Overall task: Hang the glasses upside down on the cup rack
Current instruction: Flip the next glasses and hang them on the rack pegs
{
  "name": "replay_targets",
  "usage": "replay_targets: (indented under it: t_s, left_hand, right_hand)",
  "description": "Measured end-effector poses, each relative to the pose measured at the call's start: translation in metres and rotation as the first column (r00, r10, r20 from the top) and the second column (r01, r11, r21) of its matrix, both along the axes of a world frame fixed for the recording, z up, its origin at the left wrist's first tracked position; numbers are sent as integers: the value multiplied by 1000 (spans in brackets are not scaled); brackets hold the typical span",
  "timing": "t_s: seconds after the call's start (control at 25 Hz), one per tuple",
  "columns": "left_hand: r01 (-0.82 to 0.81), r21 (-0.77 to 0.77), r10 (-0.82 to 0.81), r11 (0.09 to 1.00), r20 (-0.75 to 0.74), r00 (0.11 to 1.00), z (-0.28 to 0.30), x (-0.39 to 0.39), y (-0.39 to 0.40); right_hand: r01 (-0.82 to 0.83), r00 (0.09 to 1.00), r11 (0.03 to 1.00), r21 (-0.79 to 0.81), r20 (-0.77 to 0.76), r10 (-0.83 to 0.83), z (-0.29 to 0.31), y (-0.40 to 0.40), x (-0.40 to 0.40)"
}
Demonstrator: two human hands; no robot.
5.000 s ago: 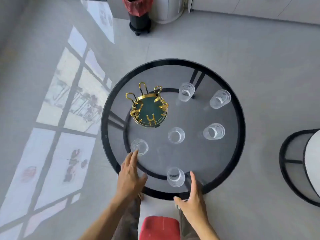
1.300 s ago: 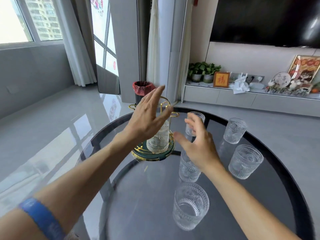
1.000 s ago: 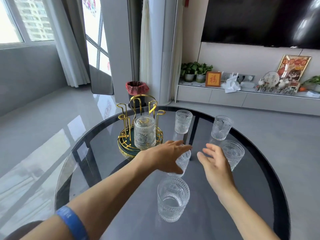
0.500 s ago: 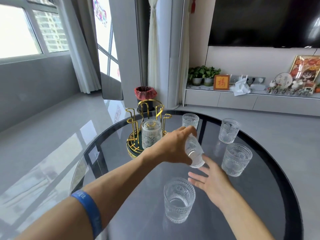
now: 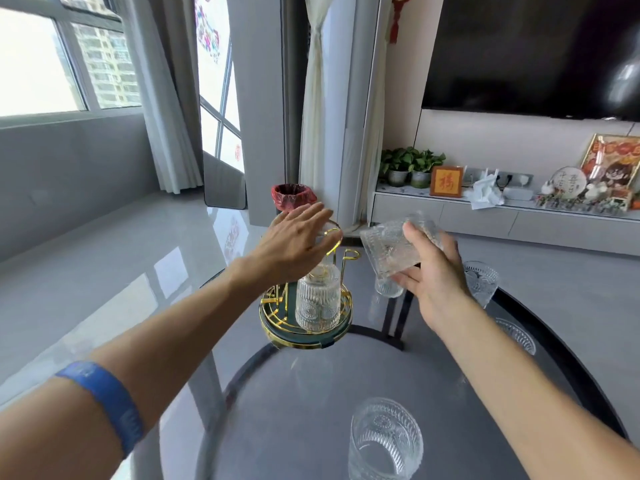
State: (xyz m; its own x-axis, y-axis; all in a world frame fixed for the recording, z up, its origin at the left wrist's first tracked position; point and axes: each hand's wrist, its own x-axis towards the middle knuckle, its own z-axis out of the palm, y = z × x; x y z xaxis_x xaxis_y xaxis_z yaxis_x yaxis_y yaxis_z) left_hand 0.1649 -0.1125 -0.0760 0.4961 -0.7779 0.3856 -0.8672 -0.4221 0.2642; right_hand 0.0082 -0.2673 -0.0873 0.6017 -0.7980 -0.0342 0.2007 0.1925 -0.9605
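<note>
A gold wire cup rack [image 5: 300, 340] with a green base stands on the round glass table [image 5: 277, 410]. One ribbed glass [image 5: 317, 306] hangs upside down on it. My left hand [image 5: 294, 244] hovers with fingers spread over the rack's top loop and hides part of it. My right hand [image 5: 436, 282] holds a second ribbed glass [image 5: 391, 251] tilted on its side in the air, just right of the rack. A third glass [image 5: 384, 441] stands upright near the front edge.
More upright glasses stand behind and right of my right hand: one [image 5: 482, 277], another [image 5: 385, 291], and a third [image 5: 517, 336]. A red-lined bin [image 5: 292, 197] stands on the floor beyond the table. A low cabinet [image 5: 485, 220] runs along the far wall.
The glass passed from my left hand to my right hand and rose, tilted, beside the rack. My left hand moved up and left over the rack's top.
</note>
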Motion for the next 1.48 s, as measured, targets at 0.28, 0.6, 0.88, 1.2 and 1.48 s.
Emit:
replay_targets:
  t_s: [0.28, 0.6, 0.88, 1.2, 1.48]
  left_hand:
    - [82, 111, -84, 991, 15, 996, -22, 38, 19]
    - [72, 90, -73, 993, 15, 997, -27, 40, 20]
    - [-13, 190, 15, 982, -8, 1000, -23, 30, 13]
    - [171, -164, -187, 971, -82, 979, -53, -95, 43]
    - [299, 266, -245, 916, -220, 944, -101, -178, 47]
  right_hand:
    - [-127, 960, 667, -734, -260, -103, -12, -19, 51]
    - [-426, 874, 481, -766, -487, -2, -64, -20, 61]
    - [-484, 843, 476, -734, -538, 29, -66, -19, 53]
    - [-254, 891, 712, -654, -445, -92, -96, -7, -28]
    - [-232, 876, 918, -322, -479, 54, -115, 21, -91]
